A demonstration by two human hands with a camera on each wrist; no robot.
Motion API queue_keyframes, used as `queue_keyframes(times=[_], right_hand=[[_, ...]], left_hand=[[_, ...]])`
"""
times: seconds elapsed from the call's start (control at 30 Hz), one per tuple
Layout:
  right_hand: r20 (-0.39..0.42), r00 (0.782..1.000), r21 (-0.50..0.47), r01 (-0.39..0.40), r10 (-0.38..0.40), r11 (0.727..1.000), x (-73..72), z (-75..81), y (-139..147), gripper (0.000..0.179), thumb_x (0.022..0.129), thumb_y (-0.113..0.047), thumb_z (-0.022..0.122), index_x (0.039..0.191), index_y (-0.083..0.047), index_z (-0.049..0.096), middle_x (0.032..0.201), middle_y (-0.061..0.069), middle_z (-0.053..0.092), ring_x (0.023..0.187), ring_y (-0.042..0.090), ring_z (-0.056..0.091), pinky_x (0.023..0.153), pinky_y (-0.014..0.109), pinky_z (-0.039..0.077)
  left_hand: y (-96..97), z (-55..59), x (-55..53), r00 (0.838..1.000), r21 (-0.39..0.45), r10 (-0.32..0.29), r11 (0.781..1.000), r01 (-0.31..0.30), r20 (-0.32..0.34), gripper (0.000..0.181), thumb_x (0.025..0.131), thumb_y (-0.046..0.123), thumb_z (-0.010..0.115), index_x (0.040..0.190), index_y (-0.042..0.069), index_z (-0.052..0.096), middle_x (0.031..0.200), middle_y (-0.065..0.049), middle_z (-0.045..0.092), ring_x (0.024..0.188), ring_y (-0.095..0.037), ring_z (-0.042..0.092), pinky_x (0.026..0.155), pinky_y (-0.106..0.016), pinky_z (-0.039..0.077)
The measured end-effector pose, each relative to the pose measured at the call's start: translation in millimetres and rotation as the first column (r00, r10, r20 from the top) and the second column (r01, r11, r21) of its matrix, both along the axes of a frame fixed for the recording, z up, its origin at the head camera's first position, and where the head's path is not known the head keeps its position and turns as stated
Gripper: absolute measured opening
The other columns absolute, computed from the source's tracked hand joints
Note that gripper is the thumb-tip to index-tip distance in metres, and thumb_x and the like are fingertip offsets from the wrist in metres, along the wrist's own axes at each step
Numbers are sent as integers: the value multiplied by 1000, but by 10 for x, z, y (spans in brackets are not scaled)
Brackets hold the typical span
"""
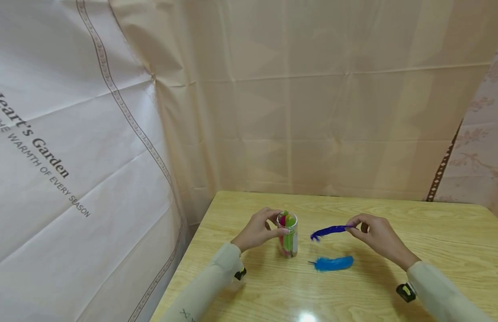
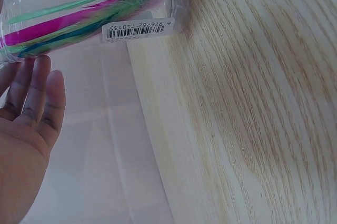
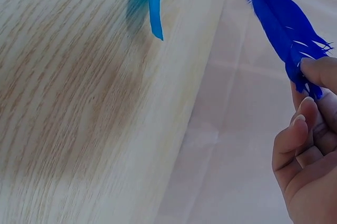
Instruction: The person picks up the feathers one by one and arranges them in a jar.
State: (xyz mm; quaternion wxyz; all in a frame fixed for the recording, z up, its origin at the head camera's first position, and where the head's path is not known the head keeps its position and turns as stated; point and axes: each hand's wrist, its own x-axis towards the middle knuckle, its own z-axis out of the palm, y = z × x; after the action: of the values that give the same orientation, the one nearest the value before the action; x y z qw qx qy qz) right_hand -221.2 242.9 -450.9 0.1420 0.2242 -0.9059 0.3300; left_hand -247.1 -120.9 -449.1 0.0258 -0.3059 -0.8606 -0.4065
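My left hand (image 1: pixel 258 229) holds a clear jar (image 1: pixel 289 245) near its rim, thumb on the near side and fingers around the back. The jar stands upright on the table, with several green, pink and yellow feathers inside. In the left wrist view, a barcode label (image 2: pixel 138 30) shows on its side. To the right, my right hand (image 1: pixel 378 235) pinches a dark blue feather (image 3: pixel 281 21) by one end between thumb and fingertips. That feather points left toward the jar, raised over the table. A lighter blue feather (image 1: pixel 333 263) lies on the table below it.
The wood-grain table (image 1: pixel 434 241) runs back to a beige cloth backdrop (image 1: pixel 313 112). A white printed cloth (image 1: pixel 72 147) hangs along the left side. Dark wrist devices sit at both cuffs, such as the black one (image 1: pixel 406 292) at the right sleeve.
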Motion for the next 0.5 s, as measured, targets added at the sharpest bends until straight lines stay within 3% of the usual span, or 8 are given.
queue_keyframes(times=[0.5], right_hand=[[-29, 999, -21, -27, 27, 999, -35, 51, -28, 7, 87, -19, 72, 93, -22, 70, 83, -10, 63, 63, 6, 51, 48, 22, 42]], left_hand=[[-10, 0, -5, 1000, 2, -3, 1000, 3, 5, 57, 81, 55, 68, 130, 28, 57, 104, 11, 54, 95, -9, 56, 69, -25, 52]])
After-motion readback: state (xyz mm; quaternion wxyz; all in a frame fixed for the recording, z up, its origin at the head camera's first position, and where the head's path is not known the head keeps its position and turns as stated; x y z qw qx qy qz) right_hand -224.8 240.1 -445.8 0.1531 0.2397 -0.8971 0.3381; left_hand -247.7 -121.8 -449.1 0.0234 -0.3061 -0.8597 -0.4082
